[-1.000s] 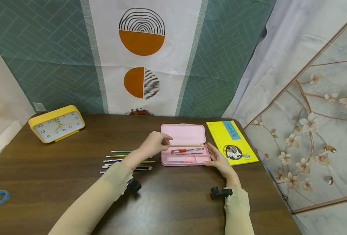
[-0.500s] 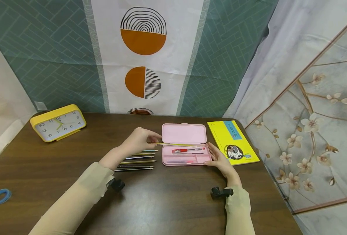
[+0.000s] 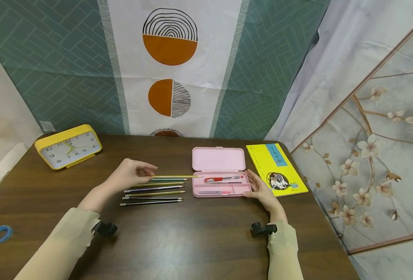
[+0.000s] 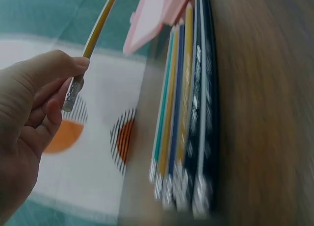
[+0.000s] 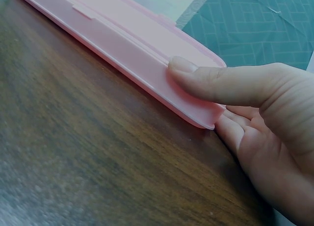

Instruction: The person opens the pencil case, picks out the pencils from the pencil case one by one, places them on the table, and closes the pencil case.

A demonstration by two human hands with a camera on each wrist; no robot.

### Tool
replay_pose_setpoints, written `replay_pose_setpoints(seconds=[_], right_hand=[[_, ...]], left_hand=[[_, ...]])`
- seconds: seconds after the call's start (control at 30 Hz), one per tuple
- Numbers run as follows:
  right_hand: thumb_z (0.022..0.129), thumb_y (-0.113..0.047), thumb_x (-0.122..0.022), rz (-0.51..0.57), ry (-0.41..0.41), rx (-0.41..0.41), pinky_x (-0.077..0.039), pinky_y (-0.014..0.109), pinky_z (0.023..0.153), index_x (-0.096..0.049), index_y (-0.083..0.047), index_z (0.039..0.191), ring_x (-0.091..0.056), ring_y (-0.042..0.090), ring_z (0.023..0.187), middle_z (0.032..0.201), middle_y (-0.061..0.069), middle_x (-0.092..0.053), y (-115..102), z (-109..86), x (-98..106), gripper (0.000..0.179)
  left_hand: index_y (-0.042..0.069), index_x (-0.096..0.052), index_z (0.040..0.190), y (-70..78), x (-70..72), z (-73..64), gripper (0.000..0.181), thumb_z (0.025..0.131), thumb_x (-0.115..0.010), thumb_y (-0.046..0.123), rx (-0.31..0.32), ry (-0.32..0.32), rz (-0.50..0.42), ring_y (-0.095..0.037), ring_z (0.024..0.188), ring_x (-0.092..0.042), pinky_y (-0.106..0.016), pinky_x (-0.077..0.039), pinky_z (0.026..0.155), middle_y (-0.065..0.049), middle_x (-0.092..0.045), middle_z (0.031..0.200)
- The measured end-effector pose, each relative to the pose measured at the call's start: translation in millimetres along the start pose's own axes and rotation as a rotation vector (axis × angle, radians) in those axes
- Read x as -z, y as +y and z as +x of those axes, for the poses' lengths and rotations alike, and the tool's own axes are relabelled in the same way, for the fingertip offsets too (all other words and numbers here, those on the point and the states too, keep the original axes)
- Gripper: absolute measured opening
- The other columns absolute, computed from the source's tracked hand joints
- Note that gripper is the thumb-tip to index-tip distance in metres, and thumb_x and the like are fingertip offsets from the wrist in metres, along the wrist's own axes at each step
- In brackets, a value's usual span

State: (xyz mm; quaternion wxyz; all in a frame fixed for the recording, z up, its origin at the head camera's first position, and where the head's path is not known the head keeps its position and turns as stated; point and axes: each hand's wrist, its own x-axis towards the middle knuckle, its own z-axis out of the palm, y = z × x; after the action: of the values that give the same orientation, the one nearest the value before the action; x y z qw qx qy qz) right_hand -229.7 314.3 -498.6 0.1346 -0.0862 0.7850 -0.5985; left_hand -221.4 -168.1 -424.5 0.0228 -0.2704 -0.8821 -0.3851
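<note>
My left hand (image 3: 131, 174) pinches a yellow pencil (image 3: 175, 176) near its eraser end. The pencil points right, its tip by the left edge of an opened pink pencil case (image 3: 218, 159). In the left wrist view the pencil (image 4: 99, 31) is raised, with thumb and fingers around it. Below that hand lies a row of several pencils (image 3: 154, 193), side by side. My right hand (image 3: 263, 191) holds the case's right end. The right wrist view puts its thumb on the front wall of the case (image 5: 132, 64). Inside the case are a red pen (image 3: 218, 179) and other slim items.
A yellow book (image 3: 277, 171) lies right of the case, close to my right hand. At the back left stands a yellow alarm clock (image 3: 70, 147). A blue ring, perhaps tape, (image 3: 0, 234) lies at the left. A patterned cloth (image 3: 171, 97) hangs behind the table.
My left hand has drawn the yellow pencil leftward out of the case and over the pencil row. The right hand has stayed on the case.
</note>
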Motion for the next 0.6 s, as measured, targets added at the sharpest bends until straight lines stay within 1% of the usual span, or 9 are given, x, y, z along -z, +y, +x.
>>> replay_pose_setpoints(seconds=[0.1,0.3,0.47,0.57,0.6], right_hand=[[0.084,-0.005,-0.074,0.003,-0.003,0.005,-0.018,0.033,0.116,-0.012,-0.006,0.157,-0.013,0.030,0.151,0.164,0.013,-0.015,1,0.4,-1,0.095],[0.084,-0.005,-0.073,-0.003,-0.001,0.010,-0.017,0.033,0.116,-0.013,-0.006,0.157,-0.013,0.030,0.151,0.164,0.013,-0.016,1,-0.1,-2,0.094],[0.084,-0.005,-0.074,-0.010,0.003,0.007,-0.018,0.034,0.116,-0.014,-0.007,0.157,-0.014,0.030,0.151,0.164,0.013,-0.016,1,0.2,-2,0.095],[0.084,-0.005,-0.074,-0.008,0.002,0.010,-0.017,0.036,0.117,-0.013,-0.006,0.157,-0.014,0.031,0.151,0.164,0.014,-0.016,0,0.8,-2,0.095],[0.084,-0.006,-0.074,-0.004,0.001,0.008,-0.017,0.035,0.117,-0.013,-0.006,0.157,-0.014,0.030,0.151,0.164,0.013,-0.016,0,0.8,-2,0.095]], left_hand=[[-0.002,-0.072,0.109,-8.8,8.4,-14.1,0.027,0.082,-0.074,0.000,0.047,-0.004,0.002,-0.004,0.066,-0.060,-0.022,-0.049,0.058,-0.005,-0.075,0.083],[-0.003,-0.072,0.109,-20.2,22.3,-40.1,0.028,0.080,-0.074,-0.001,0.098,0.010,0.010,-0.001,0.069,-0.060,-0.022,-0.047,0.056,-0.006,-0.074,0.082],[-0.002,-0.072,0.107,-24.4,30.4,-56.2,0.029,0.078,-0.076,-0.001,0.113,-0.005,0.012,0.002,0.070,-0.062,-0.022,-0.050,0.058,-0.004,-0.075,0.082],[-0.002,-0.073,0.106,-26.0,33.0,-63.0,0.028,0.078,-0.076,-0.001,0.116,-0.012,0.015,0.002,0.071,-0.062,-0.022,-0.052,0.061,-0.002,-0.074,0.081],[-0.002,-0.073,0.107,-26.7,33.4,-64.9,0.028,0.078,-0.076,-0.001,0.114,-0.015,0.014,0.002,0.071,-0.062,-0.022,-0.053,0.062,0.000,-0.074,0.081]])
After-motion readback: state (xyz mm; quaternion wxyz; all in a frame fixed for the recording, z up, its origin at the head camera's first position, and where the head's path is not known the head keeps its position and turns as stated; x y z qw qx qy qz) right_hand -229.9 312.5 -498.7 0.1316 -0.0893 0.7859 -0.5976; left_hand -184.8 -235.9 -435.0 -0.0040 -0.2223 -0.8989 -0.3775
